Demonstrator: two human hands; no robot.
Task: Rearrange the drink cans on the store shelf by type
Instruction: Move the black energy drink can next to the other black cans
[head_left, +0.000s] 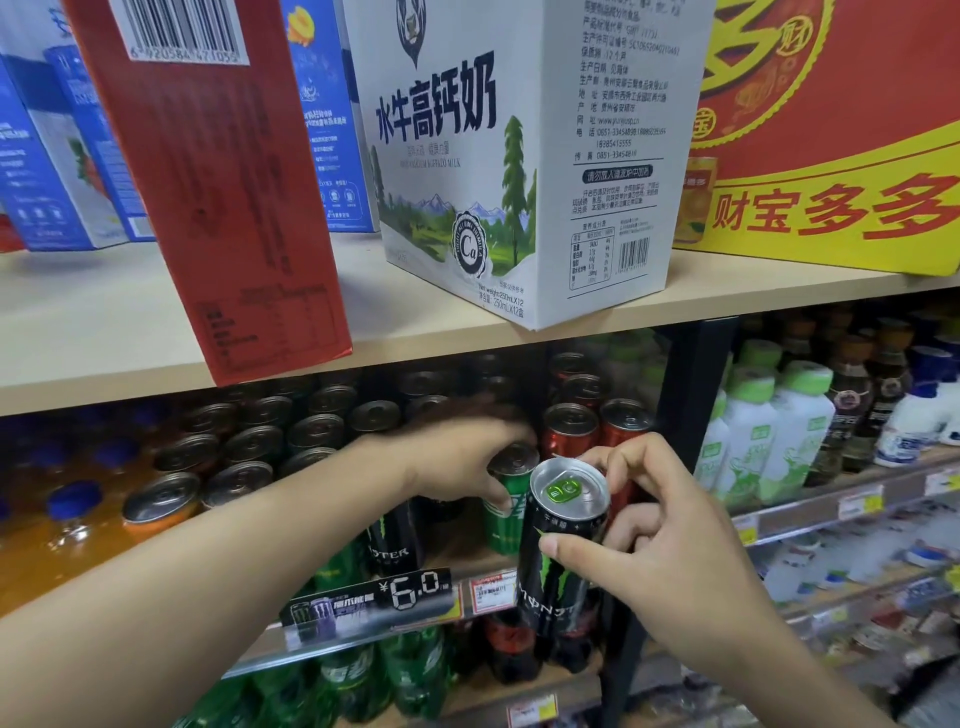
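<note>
A black can (563, 545) with a green tab is gripped by the right hand (670, 540) in front of the shelf (363, 343), tilted, the fingers (621, 457) closed around its rim and side. Just to its left, a green can (506, 501) standing on the shelf is clasped at the top by the left hand (457, 452). Red cans (571, 426) are ranged just behind, dark-topped cans (260, 441) farther left. A price strip (374, 597) is fixed along the near edge.
</note>
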